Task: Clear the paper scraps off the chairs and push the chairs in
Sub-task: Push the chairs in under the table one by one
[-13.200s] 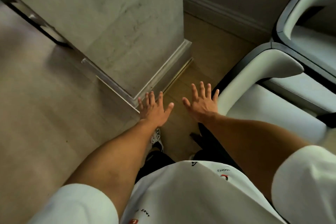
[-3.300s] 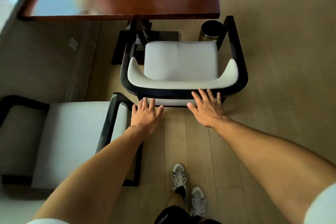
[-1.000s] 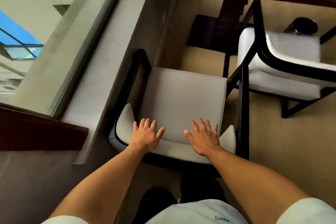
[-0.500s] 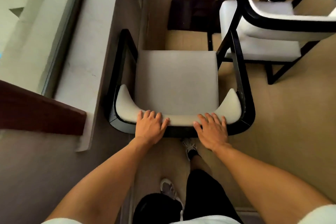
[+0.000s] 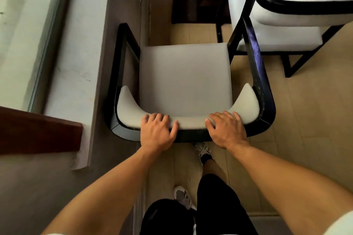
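Gripping chair backrest, hands' fingertips hidden

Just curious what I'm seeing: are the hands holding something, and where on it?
Both the left hand and right hand grip the near chair by the top of its curved backrest.

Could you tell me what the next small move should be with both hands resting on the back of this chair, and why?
Probably a gentle push forward. The left hand and right hand are both wrapped over the chair's backrest, the seat shows no paper scraps, and the floor ahead of it looks open.
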